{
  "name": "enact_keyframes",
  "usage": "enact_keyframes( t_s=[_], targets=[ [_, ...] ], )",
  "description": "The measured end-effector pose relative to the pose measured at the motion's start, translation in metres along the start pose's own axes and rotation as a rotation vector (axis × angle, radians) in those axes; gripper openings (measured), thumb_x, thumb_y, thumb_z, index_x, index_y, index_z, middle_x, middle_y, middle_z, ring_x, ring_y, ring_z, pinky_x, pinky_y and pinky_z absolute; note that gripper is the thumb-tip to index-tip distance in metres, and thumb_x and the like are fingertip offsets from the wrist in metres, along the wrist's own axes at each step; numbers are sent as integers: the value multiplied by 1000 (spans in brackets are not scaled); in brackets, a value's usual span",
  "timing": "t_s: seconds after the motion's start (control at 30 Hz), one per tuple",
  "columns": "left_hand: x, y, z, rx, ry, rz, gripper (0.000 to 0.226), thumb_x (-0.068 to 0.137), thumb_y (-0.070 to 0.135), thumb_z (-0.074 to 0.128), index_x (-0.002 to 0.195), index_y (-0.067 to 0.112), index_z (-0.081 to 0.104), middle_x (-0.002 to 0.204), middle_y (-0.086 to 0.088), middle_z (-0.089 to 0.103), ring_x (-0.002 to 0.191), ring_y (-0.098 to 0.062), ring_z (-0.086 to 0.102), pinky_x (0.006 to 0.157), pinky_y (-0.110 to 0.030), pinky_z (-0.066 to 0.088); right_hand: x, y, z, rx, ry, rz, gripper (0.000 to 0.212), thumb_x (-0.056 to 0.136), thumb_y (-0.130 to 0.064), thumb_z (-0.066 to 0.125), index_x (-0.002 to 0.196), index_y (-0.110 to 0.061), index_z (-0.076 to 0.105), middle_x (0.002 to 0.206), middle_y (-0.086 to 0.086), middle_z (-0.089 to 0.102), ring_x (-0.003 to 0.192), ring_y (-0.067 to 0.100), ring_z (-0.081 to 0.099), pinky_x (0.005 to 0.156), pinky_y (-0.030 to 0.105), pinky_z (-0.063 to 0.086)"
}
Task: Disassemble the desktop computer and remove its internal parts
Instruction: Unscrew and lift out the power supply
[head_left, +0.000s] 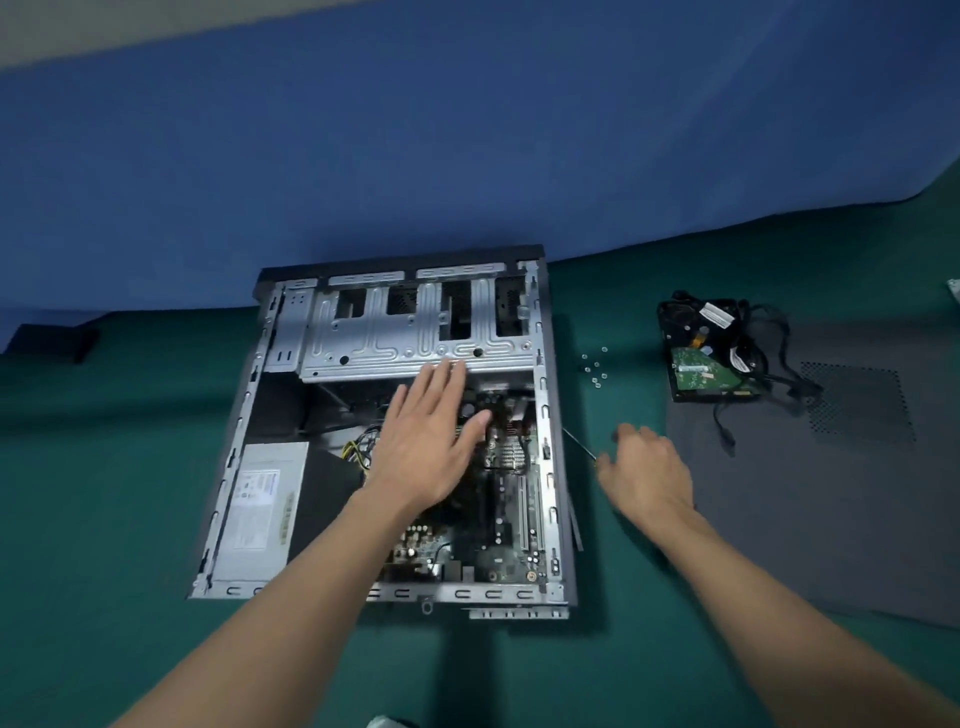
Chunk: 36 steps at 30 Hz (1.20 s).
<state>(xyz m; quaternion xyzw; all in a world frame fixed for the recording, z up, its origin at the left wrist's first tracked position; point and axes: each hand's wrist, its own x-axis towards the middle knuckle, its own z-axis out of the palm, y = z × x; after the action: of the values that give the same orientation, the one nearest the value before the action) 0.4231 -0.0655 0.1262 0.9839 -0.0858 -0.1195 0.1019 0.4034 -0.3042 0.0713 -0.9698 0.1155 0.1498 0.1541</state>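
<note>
1. The left hand (426, 441) hovers over the open computer case (543, 415), fingers straight and spread, holding nothing. Its fingertips reach the drive cage (374, 332) edge, but contact is unclear.
2. The right hand (649, 467) sits just right of the case, fingers curled downward. A thin screwdriver (579, 441) shaft pokes out beside the thumb. The handle is hidden, so a grip cannot be confirmed.
3. The left hand and forearm cover part of the motherboard (511, 493).
4. A hard drive (696, 371) with tangled cables lies on the side panel (831, 493). The small screws (595, 370) are too blurred to count.
</note>
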Motion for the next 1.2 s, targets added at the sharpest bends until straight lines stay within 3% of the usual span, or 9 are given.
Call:
enact_keyframes(
  t_s=[0.07,0.17,0.37,0.47,0.57,0.73,0.9,1.07,1.2],
  targets=[
    [-20,-32,-2,71,32,-99,74,93,64,5,154,24,-6,161,4,-10,145,-10,-16,117,-35,-10,-7,-16,-25,203,147,-54,24,93,-23,52,110,-9,61,105,8,63,96,29,59,78,38,49],
    [-51,-78,-2,170,80,-219,74,92,64,2,153,23,-6,161,2,-11,145,-11,-18,118,-36,-12,-32,-55,-54,343,332,-378,16,92,-19,53,99,-12,65,88,0,66,76,16,60,70,32,50],
    [-74,-123,-4,216,139,-230,67,96,60,20,155,28,16,162,3,13,149,-14,8,120,-39,-6,-41,-135,-38,37,-120,-722,21,98,-25,43,106,-13,58,101,1,58,96,19,56,83,33,48],
    [-72,-123,-6,172,173,-246,64,94,55,32,147,19,40,151,0,42,140,-18,36,119,-42,6,-17,-163,-15,-48,-132,-663,26,95,-14,47,119,-7,53,110,6,55,103,23,52,91,35,47],
    [-72,-124,-4,159,195,-235,59,90,49,38,137,16,53,138,-1,56,130,-19,46,117,-44,13,13,-177,1,-188,-138,-534,28,90,-6,48,118,-6,50,109,11,56,92,25,50,77,36,44],
    [-71,-125,-4,86,247,-232,47,85,36,48,125,16,61,125,0,62,123,-19,51,116,-43,13,43,-184,18,-416,-245,-385,14,84,-1,44,89,-13,45,103,15,64,77,28,48,65,36,38],
    [-71,-125,-3,69,250,-240,42,83,31,52,120,15,62,122,0,62,120,-19,52,116,-44,14,59,-181,32,-367,-310,-329,37,89,-1,31,119,-11,49,102,13,60,81,27,51,74,41,46],
    [-70,-124,-6,68,218,-254,43,84,33,45,119,16,63,122,1,62,121,-18,51,117,-44,15,70,-186,34,-300,-293,-330,24,99,-7,31,111,-5,51,106,13,58,92,29,58,89,45,50],
    [-70,-126,-6,70,228,-249,39,85,31,49,118,16,62,121,0,62,121,-19,50,116,-43,14,75,-183,33,-257,-363,-324,30,102,-14,25,118,-6,48,78,4,51,63,15,51,65,26,41]
  ],
)
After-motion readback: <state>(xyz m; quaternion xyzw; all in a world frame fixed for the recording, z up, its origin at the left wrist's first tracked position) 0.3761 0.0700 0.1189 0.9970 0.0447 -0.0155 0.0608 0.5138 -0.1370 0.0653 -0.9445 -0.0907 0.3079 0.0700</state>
